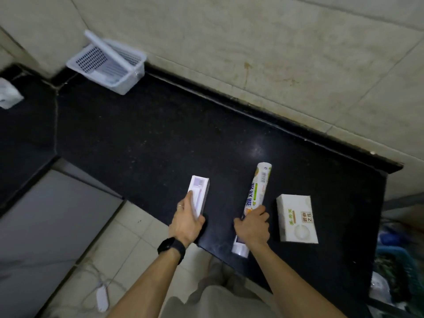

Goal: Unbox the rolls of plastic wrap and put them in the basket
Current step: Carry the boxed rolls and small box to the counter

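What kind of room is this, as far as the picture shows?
Probably a home kitchen: a black stone counter set against a tiled wall, with a white plastic basket in its corner and a printed roll of plastic wrap lying on it.

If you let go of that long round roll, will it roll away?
It might. The roll is a smooth cylinder lying flat on the hard black counter, its near end past the edge. The right hand steadies it. Probably stiff and fairly light.
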Tool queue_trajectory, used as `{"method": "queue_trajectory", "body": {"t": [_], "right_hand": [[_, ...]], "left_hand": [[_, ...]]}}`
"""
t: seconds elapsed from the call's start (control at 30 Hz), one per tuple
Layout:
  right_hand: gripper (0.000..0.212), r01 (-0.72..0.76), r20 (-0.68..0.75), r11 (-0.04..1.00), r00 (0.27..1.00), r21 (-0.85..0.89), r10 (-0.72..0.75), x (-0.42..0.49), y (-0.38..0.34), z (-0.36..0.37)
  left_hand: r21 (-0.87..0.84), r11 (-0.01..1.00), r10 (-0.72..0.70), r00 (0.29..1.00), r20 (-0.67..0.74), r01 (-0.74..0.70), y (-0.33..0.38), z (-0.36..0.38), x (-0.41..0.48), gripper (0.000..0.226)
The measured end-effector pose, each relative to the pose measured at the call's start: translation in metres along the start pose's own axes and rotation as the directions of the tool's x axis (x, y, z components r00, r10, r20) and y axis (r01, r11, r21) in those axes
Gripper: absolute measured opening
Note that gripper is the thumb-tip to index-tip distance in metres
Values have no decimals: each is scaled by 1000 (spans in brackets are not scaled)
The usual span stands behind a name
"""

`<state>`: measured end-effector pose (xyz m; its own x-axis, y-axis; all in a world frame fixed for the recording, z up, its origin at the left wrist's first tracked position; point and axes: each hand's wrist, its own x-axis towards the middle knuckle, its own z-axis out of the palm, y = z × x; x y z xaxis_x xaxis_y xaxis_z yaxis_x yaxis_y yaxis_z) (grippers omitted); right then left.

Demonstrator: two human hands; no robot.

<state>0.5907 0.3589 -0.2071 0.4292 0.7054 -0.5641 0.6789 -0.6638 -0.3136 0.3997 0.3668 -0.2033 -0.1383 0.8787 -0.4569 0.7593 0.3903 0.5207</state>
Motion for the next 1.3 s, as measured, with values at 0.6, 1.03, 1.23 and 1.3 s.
{"method": "queue_trajectory", "body": {"t": [0.6,1.03,1.23,1.3], "right_hand": [[45,377,244,752,785,541,-569,-38,-86,-12],[48,784,121,422,415,456,-902,-161,-321,63],[59,804,81,376,384,461,-920,-201,-402,101],[63,807,70,384,396,449,-915,-204,-421,113]], "left_hand": [[-159,987,-34,924,-380,-28,-26,-113,-37,77],[-280,959,-183,661,-728,-42,-192,-333,-55,75],[-291,957,-214,632,-744,-18,-267,-413,-39,77],[-291,956,-210,642,-737,-21,-283,-431,-29,77]]}}
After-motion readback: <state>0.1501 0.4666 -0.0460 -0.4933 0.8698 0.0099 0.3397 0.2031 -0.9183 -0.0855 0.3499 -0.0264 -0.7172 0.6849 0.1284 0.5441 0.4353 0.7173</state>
